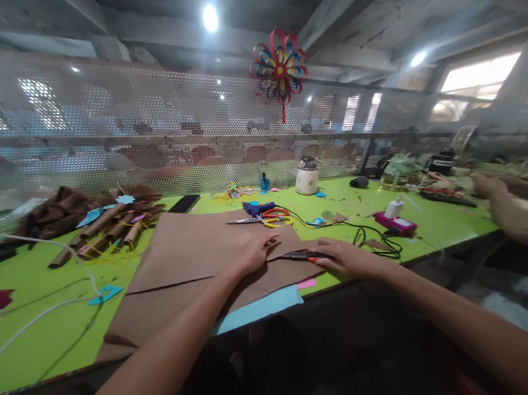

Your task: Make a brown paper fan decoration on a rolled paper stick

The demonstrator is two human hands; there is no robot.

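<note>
A large sheet of brown paper (186, 244) lies in front of me, with a fold or cut line running across it. My right hand (348, 257) is closed around the red-trimmed handles of a pair of scissors (301, 255). Their dark blades point left, at the paper's right part. Just left of the blade tips, my left hand (257, 251) rests on the sheet with its fingers curled in at the paper. Beyond both hands lie yellow-and-red-handled scissors (265, 220) and a blue glue gun (260, 208). Light blue paper (262, 308) shows under the brown sheet's near edge.
Brown paper rolls (109, 228) and crumpled brown paper (53, 219) lie at left, near a phone (184, 203). A jug (306, 176) stands at the back. Black cable (383, 247) and a magenta power strip (396, 222) lie right. Another person's arm (510, 206) reaches in at far right.
</note>
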